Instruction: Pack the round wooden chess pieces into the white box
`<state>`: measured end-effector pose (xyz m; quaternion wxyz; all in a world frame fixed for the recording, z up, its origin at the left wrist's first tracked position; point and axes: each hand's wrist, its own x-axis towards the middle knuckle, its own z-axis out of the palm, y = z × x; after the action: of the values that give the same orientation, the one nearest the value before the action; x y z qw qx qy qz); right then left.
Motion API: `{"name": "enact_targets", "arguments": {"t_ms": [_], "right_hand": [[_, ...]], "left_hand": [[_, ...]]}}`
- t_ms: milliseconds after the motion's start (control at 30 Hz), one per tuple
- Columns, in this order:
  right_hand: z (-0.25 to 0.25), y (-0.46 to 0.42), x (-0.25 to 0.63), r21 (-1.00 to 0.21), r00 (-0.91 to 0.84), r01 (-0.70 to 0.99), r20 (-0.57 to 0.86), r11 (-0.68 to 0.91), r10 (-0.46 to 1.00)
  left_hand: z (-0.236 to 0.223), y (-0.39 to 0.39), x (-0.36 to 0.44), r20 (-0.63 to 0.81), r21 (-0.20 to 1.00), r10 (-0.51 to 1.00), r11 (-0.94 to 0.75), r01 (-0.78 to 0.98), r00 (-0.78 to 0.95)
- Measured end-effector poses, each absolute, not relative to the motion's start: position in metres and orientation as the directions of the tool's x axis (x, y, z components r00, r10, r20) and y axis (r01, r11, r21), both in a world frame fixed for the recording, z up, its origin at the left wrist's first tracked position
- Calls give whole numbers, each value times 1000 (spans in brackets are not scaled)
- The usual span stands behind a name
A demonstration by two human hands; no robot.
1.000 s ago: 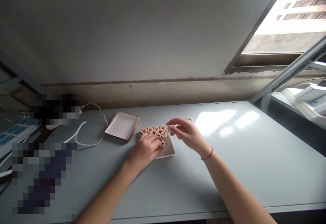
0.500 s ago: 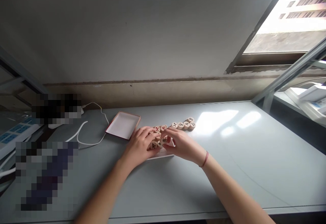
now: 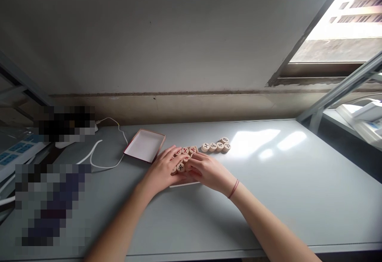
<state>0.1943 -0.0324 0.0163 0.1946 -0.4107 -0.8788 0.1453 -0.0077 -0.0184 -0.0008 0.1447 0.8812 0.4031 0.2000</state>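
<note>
While both hands rest over the box tray [image 3: 182, 183], the left hand [image 3: 162, 171] lies spread on the round wooden pieces [image 3: 182, 159] packed inside, and the right hand [image 3: 209, 170] curls its fingertips [image 3: 191, 167] among them (whether they pinch one, I cannot tell). A row of loose pieces [image 3: 216, 146] sits just beyond, the open lid [image 3: 145, 146] to the left. A careless nudge could tip neighbouring discs out of their rows.
</note>
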Motion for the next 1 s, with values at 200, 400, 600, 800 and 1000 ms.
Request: {"name": "enact_targets", "arguments": {"t_ms": [200,400,600,800,1000], "right_hand": [[24,-24,214,-636,-436,622,203,457,877],[31,18,267,-404,295,878,33,-258,955],[30,58,277,-178,252,936,-260,-303,932],[36,57,273,-180,201,960,-98,-216,975],[56,3,245,-713,-102,695,27,91,994]], "left_hand": [[0,-17,-6,218,395,773,-629,670,596],[5,-19,-6,249,390,758,-648,654,603],[9,-21,-6,303,390,746,-665,637,594],[7,-20,-4,396,382,714,-699,604,577],[12,-20,20,461,489,739,-674,554,491]]}}
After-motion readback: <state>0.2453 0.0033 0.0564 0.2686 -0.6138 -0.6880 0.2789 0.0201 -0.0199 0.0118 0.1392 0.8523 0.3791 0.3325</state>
